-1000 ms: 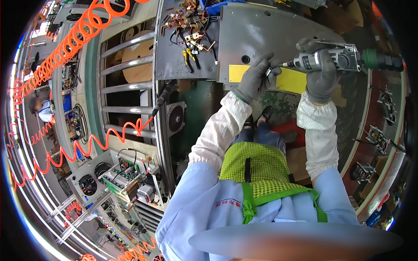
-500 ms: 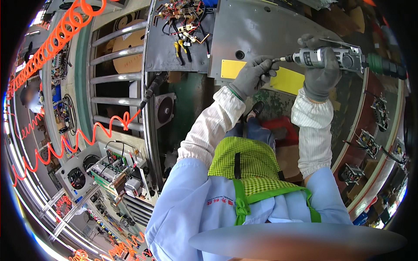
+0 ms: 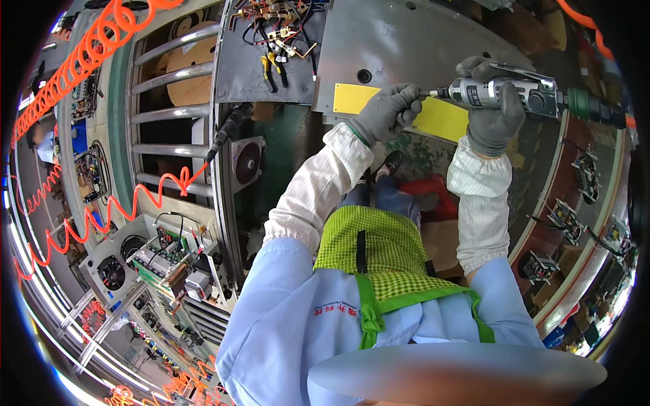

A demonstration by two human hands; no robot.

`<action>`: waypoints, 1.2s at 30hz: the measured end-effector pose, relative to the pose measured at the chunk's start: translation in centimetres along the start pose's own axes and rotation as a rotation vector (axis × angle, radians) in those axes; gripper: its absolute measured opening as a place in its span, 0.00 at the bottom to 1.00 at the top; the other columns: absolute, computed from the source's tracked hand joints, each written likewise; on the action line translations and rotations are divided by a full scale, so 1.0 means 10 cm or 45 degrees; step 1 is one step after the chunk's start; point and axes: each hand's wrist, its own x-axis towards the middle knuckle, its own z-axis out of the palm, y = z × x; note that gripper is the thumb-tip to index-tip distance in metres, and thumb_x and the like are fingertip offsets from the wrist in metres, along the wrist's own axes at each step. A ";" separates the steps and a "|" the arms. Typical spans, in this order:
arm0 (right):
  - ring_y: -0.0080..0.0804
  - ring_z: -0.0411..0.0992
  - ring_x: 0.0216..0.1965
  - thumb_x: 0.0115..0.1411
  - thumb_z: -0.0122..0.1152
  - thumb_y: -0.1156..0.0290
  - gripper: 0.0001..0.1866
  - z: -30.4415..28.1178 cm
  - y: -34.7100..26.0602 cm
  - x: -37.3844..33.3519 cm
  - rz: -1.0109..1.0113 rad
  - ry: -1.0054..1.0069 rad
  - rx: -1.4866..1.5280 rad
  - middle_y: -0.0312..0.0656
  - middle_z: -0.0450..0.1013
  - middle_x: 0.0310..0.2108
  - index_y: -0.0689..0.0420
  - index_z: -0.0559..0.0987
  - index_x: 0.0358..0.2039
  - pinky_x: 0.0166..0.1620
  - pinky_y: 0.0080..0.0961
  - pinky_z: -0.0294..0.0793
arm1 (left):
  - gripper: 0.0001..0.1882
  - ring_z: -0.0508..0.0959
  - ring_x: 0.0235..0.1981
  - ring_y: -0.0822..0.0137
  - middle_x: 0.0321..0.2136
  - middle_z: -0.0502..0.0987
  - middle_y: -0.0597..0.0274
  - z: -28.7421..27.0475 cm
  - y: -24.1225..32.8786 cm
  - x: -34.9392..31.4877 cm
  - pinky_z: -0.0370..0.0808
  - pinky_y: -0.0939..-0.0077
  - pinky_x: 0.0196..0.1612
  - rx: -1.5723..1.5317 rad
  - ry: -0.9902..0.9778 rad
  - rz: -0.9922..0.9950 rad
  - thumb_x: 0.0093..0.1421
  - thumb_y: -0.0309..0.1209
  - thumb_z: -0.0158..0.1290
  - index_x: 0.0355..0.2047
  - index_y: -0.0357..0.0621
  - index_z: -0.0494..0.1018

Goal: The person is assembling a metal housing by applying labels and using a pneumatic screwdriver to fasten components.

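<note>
My right hand (image 3: 497,111), in a grey glove, is wrapped round a silver air screwdriver (image 3: 478,93) with a lever on top and a green hose fitting behind. The tool lies level, its thin bit pointing left. At the tip of that bit, my gloved left hand (image 3: 387,114) is closed in a pinch; whatever sits between thumb and fingers is hidden. Both hands are over the near edge of a grey metal sheet (image 3: 413,47). A yellow strip (image 3: 440,120) runs along that edge, partly covered by my left hand.
Left of the sheet, yellow-handled pliers (image 3: 274,68) and a heap of wired brass parts (image 3: 288,34) lie on a dark surface. A second black tool (image 3: 227,132) hangs by a roller conveyor (image 3: 172,116) on an orange coiled hose (image 3: 135,203). Circuit assemblies (image 3: 569,222) stand at right.
The whole view has shifted slightly, so the surroundings sit further left. My hands keep nearly the same pose, with the bit still at the left fingertips.
</note>
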 end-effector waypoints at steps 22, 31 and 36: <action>0.42 0.76 0.31 0.55 0.52 0.76 0.15 -0.12 0.41 -0.07 -0.107 0.044 -0.432 0.49 0.75 0.26 0.66 0.68 0.43 0.41 0.43 0.78 | 0.16 0.75 0.20 0.73 0.21 0.77 0.61 0.00 0.35 0.54 0.73 0.75 0.27 1.760 0.019 -0.024 0.65 0.37 0.50 0.35 0.35 0.76; 0.42 0.76 0.29 0.53 0.49 0.80 0.13 -0.04 0.38 -0.11 -0.135 -0.050 -0.458 0.50 0.75 0.27 0.66 0.68 0.40 0.39 0.42 0.78 | 0.13 0.76 0.21 0.71 0.21 0.77 0.61 0.00 0.39 0.55 0.74 0.74 0.28 1.683 0.037 -0.087 0.63 0.34 0.51 0.36 0.34 0.77; 0.38 0.76 0.31 0.51 0.57 0.78 0.11 0.12 0.34 -0.28 -0.071 0.092 -0.400 0.46 0.76 0.29 0.66 0.71 0.37 0.38 0.35 0.79 | 0.13 0.76 0.22 0.72 0.21 0.78 0.60 -0.02 0.37 0.53 0.74 0.74 0.28 1.770 0.006 -0.007 0.63 0.35 0.51 0.36 0.36 0.77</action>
